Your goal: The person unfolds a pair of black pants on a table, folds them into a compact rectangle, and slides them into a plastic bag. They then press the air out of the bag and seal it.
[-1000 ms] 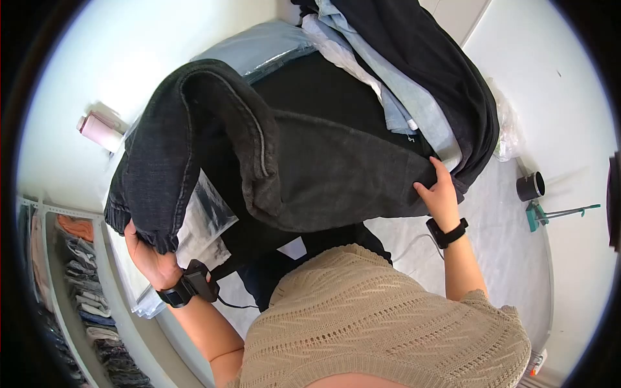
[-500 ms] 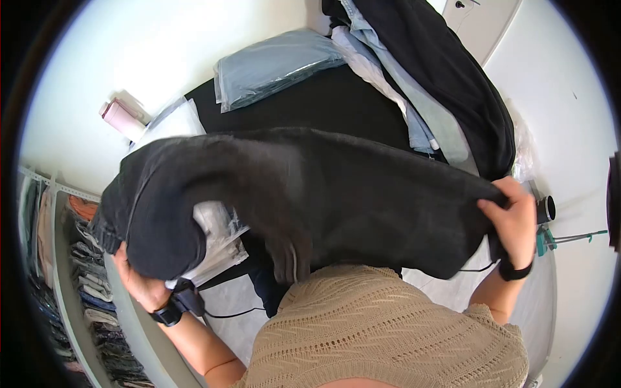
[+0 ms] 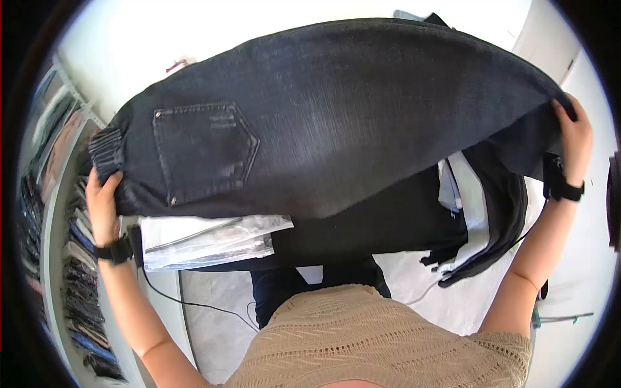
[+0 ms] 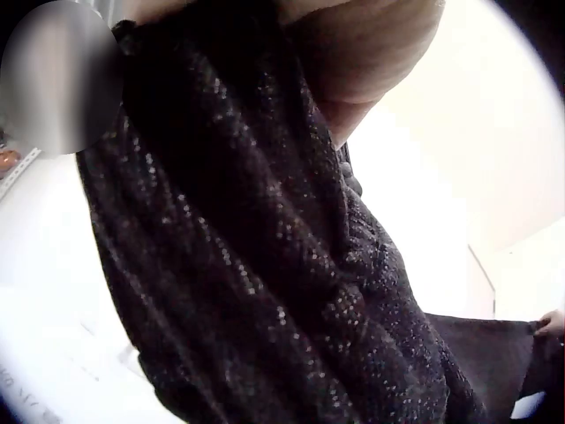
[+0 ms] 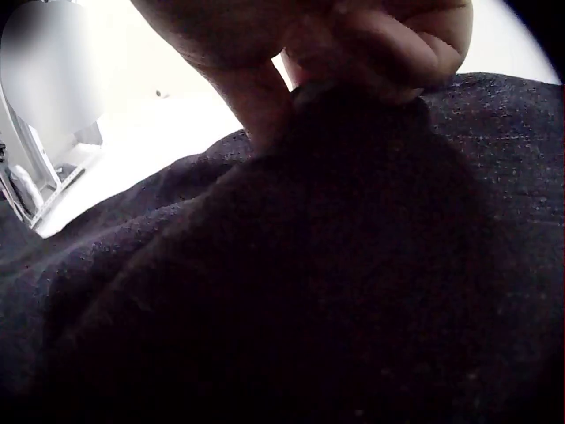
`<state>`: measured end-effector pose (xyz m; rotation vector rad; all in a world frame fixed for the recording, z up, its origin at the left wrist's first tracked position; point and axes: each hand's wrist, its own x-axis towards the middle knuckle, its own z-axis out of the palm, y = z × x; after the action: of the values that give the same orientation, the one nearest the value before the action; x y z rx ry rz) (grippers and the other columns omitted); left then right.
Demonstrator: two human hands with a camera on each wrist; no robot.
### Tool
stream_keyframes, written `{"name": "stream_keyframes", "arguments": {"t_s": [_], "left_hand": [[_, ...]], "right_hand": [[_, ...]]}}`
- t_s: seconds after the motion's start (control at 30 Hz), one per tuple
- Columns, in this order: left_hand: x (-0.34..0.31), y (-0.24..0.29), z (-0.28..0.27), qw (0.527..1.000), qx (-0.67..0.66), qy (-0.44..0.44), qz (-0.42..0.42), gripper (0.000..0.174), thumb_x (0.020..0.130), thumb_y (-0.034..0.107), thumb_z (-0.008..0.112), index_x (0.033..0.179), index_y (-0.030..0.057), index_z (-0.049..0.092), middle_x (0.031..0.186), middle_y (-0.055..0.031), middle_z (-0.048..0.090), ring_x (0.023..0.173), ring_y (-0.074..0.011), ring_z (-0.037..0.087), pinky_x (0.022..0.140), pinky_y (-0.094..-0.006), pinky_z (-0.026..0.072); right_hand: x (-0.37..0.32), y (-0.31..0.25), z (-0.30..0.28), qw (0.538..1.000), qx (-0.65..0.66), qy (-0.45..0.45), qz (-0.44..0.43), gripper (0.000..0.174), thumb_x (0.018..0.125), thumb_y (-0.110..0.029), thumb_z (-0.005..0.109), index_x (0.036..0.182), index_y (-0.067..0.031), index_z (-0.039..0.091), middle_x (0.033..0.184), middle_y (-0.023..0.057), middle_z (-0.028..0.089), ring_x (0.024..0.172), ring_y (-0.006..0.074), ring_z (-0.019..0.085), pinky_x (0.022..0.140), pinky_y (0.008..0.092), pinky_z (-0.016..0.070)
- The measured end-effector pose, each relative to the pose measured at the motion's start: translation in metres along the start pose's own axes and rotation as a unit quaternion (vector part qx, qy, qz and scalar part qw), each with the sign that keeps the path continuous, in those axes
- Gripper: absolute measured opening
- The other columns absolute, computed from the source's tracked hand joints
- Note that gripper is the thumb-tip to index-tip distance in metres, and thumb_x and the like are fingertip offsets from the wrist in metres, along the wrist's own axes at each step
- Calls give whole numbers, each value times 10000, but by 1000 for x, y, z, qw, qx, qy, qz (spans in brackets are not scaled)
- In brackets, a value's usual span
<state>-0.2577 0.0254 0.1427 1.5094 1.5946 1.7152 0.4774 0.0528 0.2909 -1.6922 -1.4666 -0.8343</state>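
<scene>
A pair of black denim pants is stretched wide between both hands in the head view, a stitched back pocket facing up. At the far left, my left hand grips the gathered elastic waistband, thumb over the cloth. Far to the right, my right hand pinches the leg end of the pants. In the left wrist view, dark folds hang beneath the left hand. The right wrist view has the thumb and curled fingers of the right hand on the cloth's upper edge.
Under the pants stands a black-covered table. Clear plastic bags lie at its left front. Light blue denim and black cloth drape over its right side. A rack of folded clothes lines the left.
Both hands have risen and spread apart. The pants went from bunched and folded to stretched out, bringing the pocket into view and covering the grey package at the back.
</scene>
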Motion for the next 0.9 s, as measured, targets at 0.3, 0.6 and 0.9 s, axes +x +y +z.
{"name": "stream_keyframes", "arguments": {"t_s": [0.3, 0.6, 0.9], "left_hand": [[56, -88, 38, 994, 107, 28, 15, 291, 764, -49, 550, 1042, -25, 635, 895, -39, 676, 779, -129, 612, 739, -267, 482], [53, -135, 66, 985, 168, -22, -36, 342, 736, -97, 569, 1060, -18, 649, 916, -80, 691, 847, -153, 632, 800, -281, 480], [35, -105, 66, 992, 31, -89, -88, 273, 866, 7, 564, 1135, -27, 598, 969, -25, 657, 884, -101, 589, 830, -240, 451]], "right_hand": [[-20, -23, 140, 989, 105, -97, -24, 336, 789, -189, 682, 1110, -92, 659, 1034, 172, 664, 990, 326, 626, 880, 369, 479], [-62, -41, 196, 972, 118, -189, -76, 323, 798, -98, 652, 1119, -129, 629, 1009, 96, 592, 966, 311, 600, 832, 373, 484], [-74, -36, 187, 968, 131, -189, -97, 240, 897, -158, 565, 1112, -159, 671, 951, 103, 656, 798, 275, 648, 727, 352, 504]]}}
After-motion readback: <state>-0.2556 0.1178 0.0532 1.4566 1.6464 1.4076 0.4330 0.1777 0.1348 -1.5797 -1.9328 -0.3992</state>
